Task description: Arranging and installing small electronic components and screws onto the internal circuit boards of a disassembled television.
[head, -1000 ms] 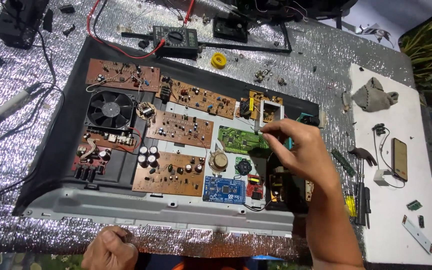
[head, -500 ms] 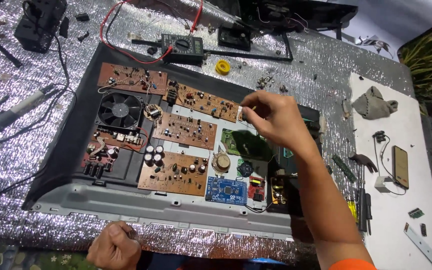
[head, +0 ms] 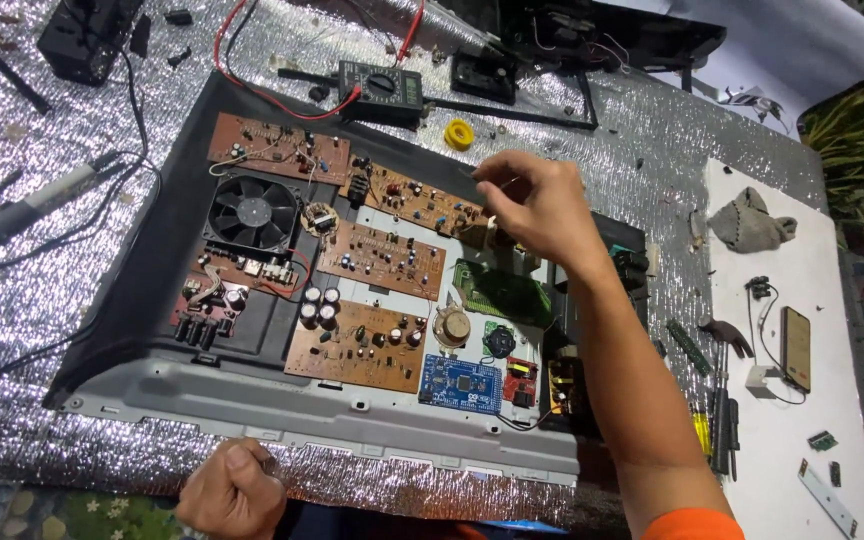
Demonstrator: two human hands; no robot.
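Observation:
An open black and grey device chassis (head: 282, 405) lies on silver foil and holds several brown circuit boards (head: 382, 258), a black fan (head: 252, 212), a green board (head: 502, 292) and a blue board (head: 460, 383). My right hand (head: 537, 205) hovers over the back right of the chassis, above a brown board. Its fingertips are pinched on a thin metal piece that pokes out to the left. My left hand (head: 237, 490) is a closed fist on the foil at the chassis's front edge.
A black multimeter (head: 380, 85) with red leads and a yellow roll (head: 459, 134) lie behind the chassis. A soldering iron (head: 32, 205) rests at the left. On the white board (head: 802, 450) at the right are a grey cloth (head: 752, 222), a phone (head: 795, 348) and small tools.
My right hand has moved from the chassis's right side up and left toward its back edge. The view has tilted slightly. My left fist stayed put.

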